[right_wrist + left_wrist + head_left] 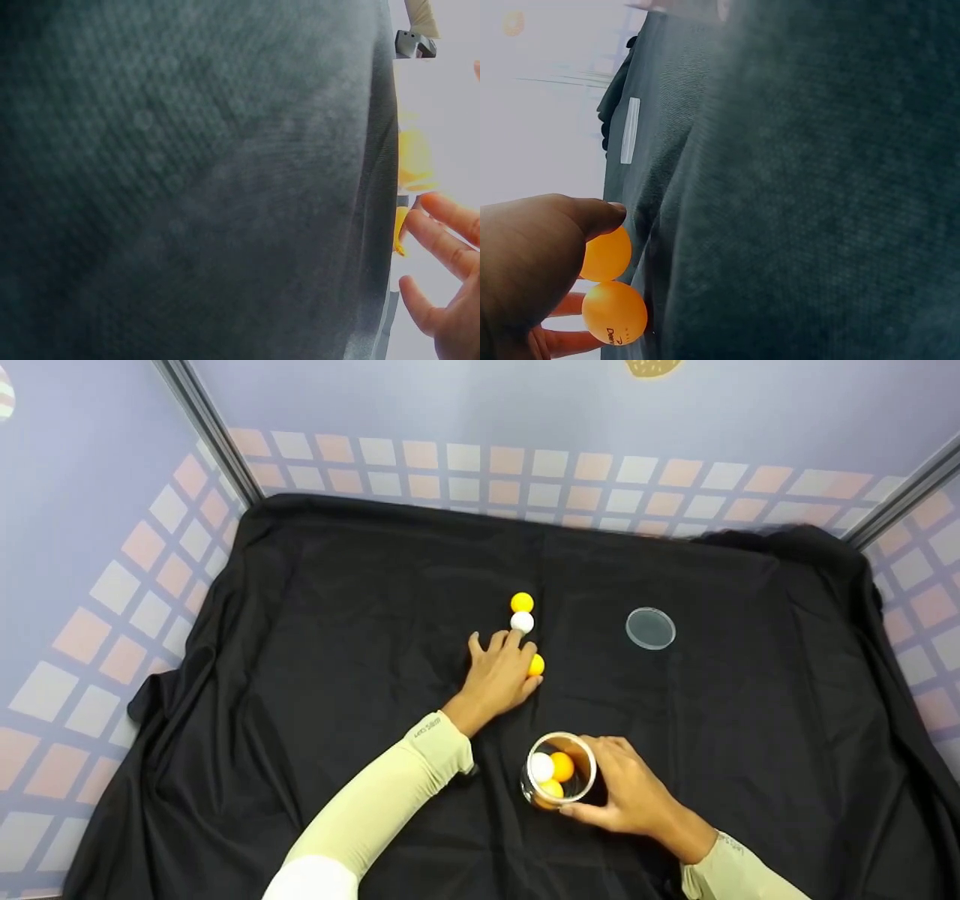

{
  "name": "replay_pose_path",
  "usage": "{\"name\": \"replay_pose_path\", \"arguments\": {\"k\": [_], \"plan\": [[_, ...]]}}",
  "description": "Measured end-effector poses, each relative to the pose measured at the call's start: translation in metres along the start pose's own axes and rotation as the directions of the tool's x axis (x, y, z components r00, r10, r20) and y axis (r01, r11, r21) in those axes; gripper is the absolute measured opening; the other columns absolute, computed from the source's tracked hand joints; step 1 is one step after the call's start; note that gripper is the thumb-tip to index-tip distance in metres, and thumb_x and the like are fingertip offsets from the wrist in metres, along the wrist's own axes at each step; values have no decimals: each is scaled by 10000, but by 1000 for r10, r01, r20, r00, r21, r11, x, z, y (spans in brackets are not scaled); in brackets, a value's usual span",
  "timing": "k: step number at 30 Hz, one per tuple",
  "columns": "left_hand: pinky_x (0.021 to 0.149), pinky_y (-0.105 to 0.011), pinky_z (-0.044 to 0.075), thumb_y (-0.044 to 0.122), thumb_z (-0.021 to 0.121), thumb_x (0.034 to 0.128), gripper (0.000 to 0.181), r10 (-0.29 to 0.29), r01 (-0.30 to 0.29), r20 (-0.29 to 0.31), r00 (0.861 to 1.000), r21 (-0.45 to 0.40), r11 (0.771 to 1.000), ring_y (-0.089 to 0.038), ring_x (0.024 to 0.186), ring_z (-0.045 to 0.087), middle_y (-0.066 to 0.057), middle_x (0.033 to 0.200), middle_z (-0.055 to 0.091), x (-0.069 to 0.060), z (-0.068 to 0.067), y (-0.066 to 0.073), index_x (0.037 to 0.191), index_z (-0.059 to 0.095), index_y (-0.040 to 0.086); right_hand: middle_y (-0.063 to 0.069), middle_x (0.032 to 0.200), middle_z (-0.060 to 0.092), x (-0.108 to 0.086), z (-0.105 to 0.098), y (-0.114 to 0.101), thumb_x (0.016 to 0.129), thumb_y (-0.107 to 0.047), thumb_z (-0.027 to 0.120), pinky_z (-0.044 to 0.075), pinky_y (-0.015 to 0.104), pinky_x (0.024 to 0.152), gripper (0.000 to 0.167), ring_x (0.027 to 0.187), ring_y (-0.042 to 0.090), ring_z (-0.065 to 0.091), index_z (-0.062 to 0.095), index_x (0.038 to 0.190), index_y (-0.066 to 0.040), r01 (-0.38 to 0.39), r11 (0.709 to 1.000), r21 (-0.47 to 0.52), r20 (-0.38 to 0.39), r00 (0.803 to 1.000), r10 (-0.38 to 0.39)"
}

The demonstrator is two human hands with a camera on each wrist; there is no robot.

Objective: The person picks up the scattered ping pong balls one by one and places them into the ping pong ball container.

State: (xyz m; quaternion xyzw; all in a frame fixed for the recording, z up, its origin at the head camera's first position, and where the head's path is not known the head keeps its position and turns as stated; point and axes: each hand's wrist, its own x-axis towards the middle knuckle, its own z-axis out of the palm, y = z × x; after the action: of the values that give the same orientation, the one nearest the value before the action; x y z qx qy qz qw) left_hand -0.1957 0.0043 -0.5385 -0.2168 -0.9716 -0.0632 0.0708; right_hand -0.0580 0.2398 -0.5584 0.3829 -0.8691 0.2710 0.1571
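My left hand (499,675) is spread low over the black cloth, a yellow ball (535,664) between its thumb and index finger. Just past the fingertips are a white ball (522,622) and another yellow ball (522,602), touching. The left wrist view shows two orange balls (606,255) (615,313) beside the thumb and fingers of that hand (532,262); a firm grip is not visible. My right hand (634,795) holds a clear cup (591,765) round its right side, with white, orange and yellow balls inside. In the right wrist view, that hand's fingers (450,240) meet the washed-out cup.
A clear round lid (651,628) lies on the black cloth (375,607) to the right of the loose balls. The lid shows edge-on in the left wrist view (631,131). Patterned panels (465,405) with metal posts stand behind and beside the cloth.
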Motion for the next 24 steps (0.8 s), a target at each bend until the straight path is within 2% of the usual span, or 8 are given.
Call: {"name": "replay_pose_path", "arguments": {"k": [15,24], "plan": [[1082,-703,301,483,656,946,431,28,-28,-23,999,-29,999,-313,1341,495,-79,1437,543,-2,-17,6,1256,623,185,13,1251,667,1,0,-1,712,-575,843,476,424,943,872,1043,155,651,582,1360,-54,-5,1000,8,2,1000,5],[1075,-691,316,484,660,945,423,68,-72,-87,994,-35,997,-302,1338,503,-74,1451,546,-6,-33,13,1245,626,187,11,1246,670,1,-1,-1,717,-578,839,471,419,948,875,1039,152,651,572,1371,-62,-6,1000,7,-2,1000,6]]}}
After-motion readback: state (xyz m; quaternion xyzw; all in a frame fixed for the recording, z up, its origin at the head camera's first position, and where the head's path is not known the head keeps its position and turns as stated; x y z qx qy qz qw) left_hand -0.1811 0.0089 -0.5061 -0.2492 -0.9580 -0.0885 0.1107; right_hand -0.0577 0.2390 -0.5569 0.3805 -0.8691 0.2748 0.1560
